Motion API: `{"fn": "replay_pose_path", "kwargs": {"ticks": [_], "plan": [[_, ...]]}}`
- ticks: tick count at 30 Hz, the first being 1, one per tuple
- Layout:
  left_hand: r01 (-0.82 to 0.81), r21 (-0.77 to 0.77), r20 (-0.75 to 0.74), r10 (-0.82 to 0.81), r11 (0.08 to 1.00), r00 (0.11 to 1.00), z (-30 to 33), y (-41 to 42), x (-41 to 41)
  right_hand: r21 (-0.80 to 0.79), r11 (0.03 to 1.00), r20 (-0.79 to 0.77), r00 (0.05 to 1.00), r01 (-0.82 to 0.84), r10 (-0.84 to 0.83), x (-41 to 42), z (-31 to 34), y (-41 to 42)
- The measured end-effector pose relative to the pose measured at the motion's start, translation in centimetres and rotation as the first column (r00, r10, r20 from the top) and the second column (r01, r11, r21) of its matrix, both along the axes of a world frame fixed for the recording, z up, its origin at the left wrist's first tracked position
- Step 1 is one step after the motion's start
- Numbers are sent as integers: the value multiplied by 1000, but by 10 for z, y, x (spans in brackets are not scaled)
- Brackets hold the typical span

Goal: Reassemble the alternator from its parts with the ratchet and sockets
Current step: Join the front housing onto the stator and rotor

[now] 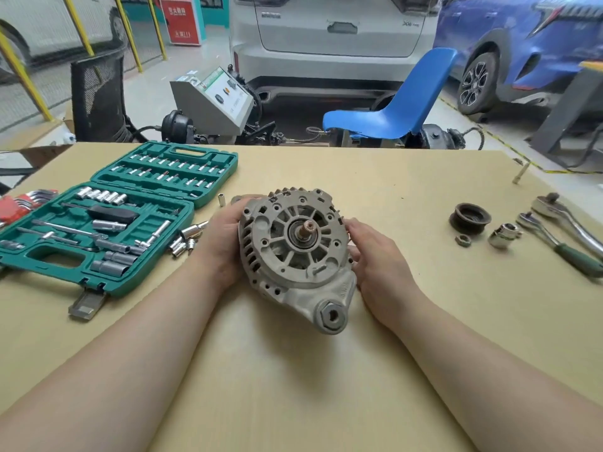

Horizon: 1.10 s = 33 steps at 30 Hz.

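alternator (295, 252) gripped both sides | left hand (222, 243) curled round housing | right hand (375, 256) curled round housing | pulley (470, 218) apart, right

socket case (107, 230) blocks left, pulley (470, 218), ratchets (561, 236) right

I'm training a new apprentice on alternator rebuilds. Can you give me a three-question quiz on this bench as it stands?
1. True or false: the pulley is already on the alternator shaft.
2. Which lies nearest the pulley? A) nut B) socket case C) hex keys
3. What do the left hand and right hand hold?

Key
1. False; it lies on the table, apart to the right.
2. A.
3. The alternator, one hand on each side.
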State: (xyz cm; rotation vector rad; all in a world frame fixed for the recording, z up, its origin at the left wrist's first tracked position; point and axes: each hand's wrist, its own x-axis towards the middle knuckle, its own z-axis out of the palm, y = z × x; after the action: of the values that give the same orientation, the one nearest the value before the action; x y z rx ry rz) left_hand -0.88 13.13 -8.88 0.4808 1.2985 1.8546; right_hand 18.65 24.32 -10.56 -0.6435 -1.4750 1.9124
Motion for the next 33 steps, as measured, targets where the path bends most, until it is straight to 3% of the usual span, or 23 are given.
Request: {"fn": "replay_pose_path", "kwargs": {"ticks": [3,5,9,18,23,26,28,30,33], "plan": [[-85,-95,-31,83,992,996,5,-12,2,-4,1000,-55,998,12,-12,2,2,-2],[-105,-14,1,105,994,994,7,-22,7,71,995,-45,997,63,-60,1,4,-5],[-24,124,-116,38,992,993,9,-28,19,299,947,-33,993,121,-116,0,5,-6],[90,119,-9,-90,989,996,7,-20,-4,593,800,-47,996,91,-79,8,0,-11],[128,121,-36,-125,984,992,7,-19,-6,570,820,-26,999,52,-45,12,0,-9],[110,78,-80,-103,991,991,6,-22,-7,351,936,2,999,-35,37,13,2,-5],[12,39,-234,-2,999,972,8,-25,-12,297,949,73,993,-108,90,14,2,-2],[-98,74,-429,121,992,895,13,-30,-20,253,949,77,982,-187,174,15,1,0],[-40,123,-562,103,992,821,19,-38,-18,177,957,3,973,-229,232,12,0,2]]}}
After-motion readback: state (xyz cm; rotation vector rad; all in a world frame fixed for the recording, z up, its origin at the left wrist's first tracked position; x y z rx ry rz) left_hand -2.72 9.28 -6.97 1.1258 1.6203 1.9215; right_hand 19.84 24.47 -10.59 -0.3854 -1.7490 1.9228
